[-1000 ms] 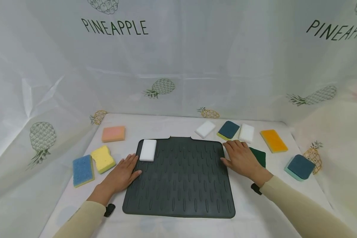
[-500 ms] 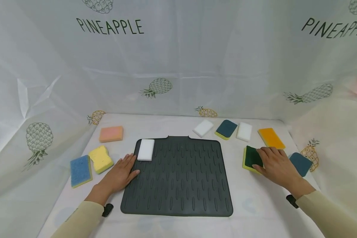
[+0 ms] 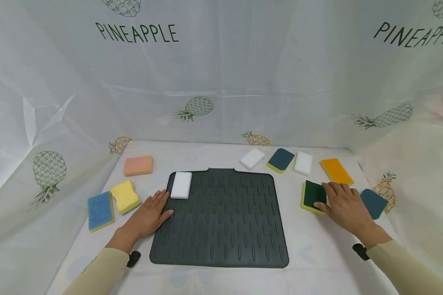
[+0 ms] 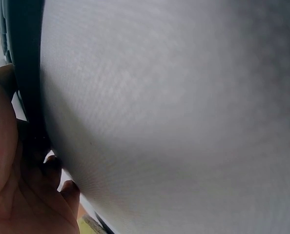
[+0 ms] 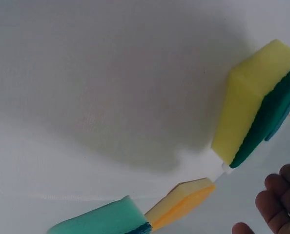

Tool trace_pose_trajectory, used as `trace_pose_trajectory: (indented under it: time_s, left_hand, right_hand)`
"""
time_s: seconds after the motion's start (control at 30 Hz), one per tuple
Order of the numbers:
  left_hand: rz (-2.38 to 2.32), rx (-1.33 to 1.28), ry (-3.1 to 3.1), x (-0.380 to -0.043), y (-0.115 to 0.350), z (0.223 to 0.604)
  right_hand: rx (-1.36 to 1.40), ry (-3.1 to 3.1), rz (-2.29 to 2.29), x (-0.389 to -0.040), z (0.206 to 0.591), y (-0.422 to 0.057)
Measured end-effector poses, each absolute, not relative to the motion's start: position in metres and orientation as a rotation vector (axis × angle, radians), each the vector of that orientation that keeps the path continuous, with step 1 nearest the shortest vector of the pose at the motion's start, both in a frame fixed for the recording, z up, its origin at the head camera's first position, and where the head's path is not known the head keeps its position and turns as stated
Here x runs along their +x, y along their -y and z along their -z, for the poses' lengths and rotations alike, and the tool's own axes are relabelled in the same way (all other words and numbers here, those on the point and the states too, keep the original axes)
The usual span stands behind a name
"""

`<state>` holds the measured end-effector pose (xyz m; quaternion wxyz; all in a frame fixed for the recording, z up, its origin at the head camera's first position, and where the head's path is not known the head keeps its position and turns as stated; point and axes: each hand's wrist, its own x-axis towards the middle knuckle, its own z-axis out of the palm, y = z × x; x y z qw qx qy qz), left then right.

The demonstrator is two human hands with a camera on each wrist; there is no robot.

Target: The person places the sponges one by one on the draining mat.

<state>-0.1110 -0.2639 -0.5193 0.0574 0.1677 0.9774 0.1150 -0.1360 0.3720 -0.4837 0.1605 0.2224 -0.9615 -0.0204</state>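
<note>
My left hand (image 3: 145,217) lies on the left edge of a dark grey ridged mat (image 3: 221,221), fingers extended; the left wrist view catches it beside the mat's dark edge (image 4: 30,58). On the mat's upper left corner sits a white sponge (image 3: 181,185). Off to the right, my right hand (image 3: 345,209) hovers at a yellow sponge with a dark green scouring side (image 3: 313,196), the thumb overlapping its near corner. In the right wrist view the fingers of that hand (image 5: 281,200) are spread, with a gap between them and the sponge (image 5: 245,102).
Behind the right hand lie a dark blue-topped sponge (image 3: 373,203) and an orange sponge (image 3: 336,171). Two white sponges, one of them (image 3: 252,159) farther left, flank a blue-and-yellow sponge (image 3: 281,159). Pink (image 3: 138,165), yellow (image 3: 125,196) and blue (image 3: 101,210) sponges lie at left.
My right hand has left the mat's right edge and moved right to the green-and-yellow sponge, hardly shifting in the last half second. The left hand has stayed on the mat.
</note>
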Motion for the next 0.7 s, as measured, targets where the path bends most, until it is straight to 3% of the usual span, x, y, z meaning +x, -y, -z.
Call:
trace_pose_trajectory:
  time_s: [0.7]
  left_hand:
    - [-0.36, 0.511, -2.965, -0.1117, 0.262, 0.5186]
  right_hand:
    - [0.527, 2.836, 0.059, -0.1317, 0.4813, -0.3703]
